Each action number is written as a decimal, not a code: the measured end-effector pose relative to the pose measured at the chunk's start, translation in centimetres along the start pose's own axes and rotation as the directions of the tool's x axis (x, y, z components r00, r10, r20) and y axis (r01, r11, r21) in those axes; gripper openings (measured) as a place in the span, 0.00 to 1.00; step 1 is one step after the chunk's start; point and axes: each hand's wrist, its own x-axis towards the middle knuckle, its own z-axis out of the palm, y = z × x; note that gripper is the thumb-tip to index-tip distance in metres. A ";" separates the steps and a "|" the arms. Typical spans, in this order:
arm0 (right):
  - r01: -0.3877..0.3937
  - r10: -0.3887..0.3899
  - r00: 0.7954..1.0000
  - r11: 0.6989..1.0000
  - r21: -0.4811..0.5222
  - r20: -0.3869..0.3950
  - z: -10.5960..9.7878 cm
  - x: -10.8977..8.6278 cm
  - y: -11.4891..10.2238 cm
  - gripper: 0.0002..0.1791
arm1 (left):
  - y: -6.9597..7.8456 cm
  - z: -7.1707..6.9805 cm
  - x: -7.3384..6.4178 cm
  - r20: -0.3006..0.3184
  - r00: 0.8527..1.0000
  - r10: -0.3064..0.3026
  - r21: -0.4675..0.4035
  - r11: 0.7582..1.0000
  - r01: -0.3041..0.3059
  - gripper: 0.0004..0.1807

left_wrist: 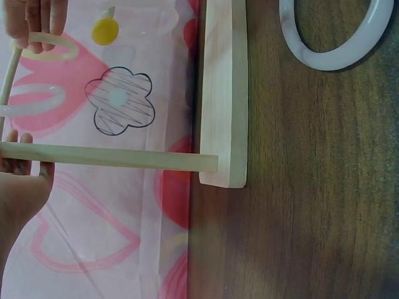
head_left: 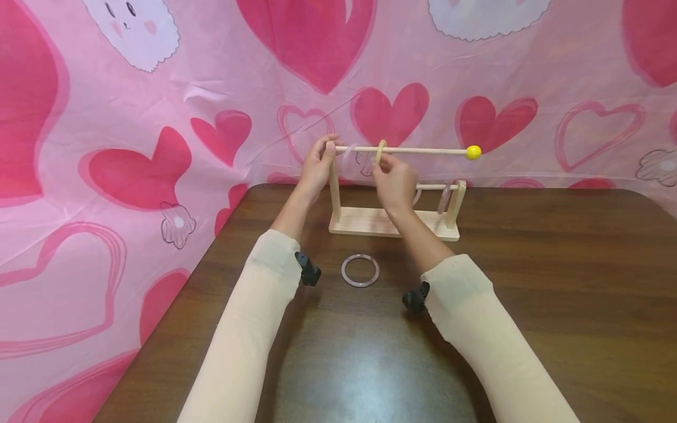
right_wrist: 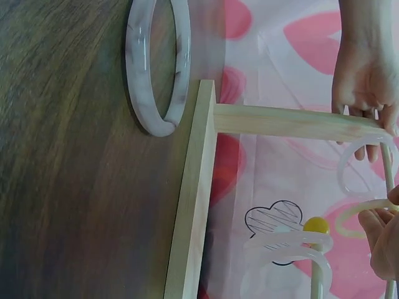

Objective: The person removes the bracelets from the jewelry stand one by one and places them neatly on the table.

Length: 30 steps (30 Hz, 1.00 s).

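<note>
A wooden bangle stand [head_left: 365, 221] has an upper rod [head_left: 428, 151] tipped with a yellow ball [head_left: 473, 153]. My left hand [head_left: 316, 167] grips the top of its left post [left_wrist: 124, 156], fingers behind and thumb in front. Between thumb and fingertips, my right hand [head_left: 398, 183] pinches a pale yellow bangle [head_left: 381, 150], which encircles the upper rod. A translucent whitish bangle [head_left: 347, 155] hangs on that rod, nearer the left post. Two pale bangles hang on the lower rod, one [head_left: 443, 200] close to the right post, the other partly hidden by my right hand.
On the brown wooden table [head_left: 555, 282], a whitish-lilac bangle [head_left: 360, 285] lies flat in front of the stand, between my forearms. Behind the table hangs a pink cloth [head_left: 222, 70] printed with hearts. A black camera [head_left: 416, 297] sits at each wrist.
</note>
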 end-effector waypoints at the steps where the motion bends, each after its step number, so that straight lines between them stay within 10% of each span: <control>1: -0.011 0.011 1.000 1.000 0.005 -0.004 0.0 0.0 0.0 0.12 | 0.0 0.0 0.0 0.001 1.000 0.002 0.000 1.000 -0.002 0.22; 11: -0.145 0.144 0.989 0.984 0.107 0.015 -0.7 0.1 -0.1 0.14 | 0.1 0.0 0.0 0.000 1.000 -0.006 -0.006 1.000 0.006 0.22; 30: -0.045 0.043 0.999 0.987 0.155 0.015 -1.6 -0.6 0.0 0.14 | 0.1 0.1 0.0 -0.001 1.000 -0.012 -0.004 1.000 0.012 0.21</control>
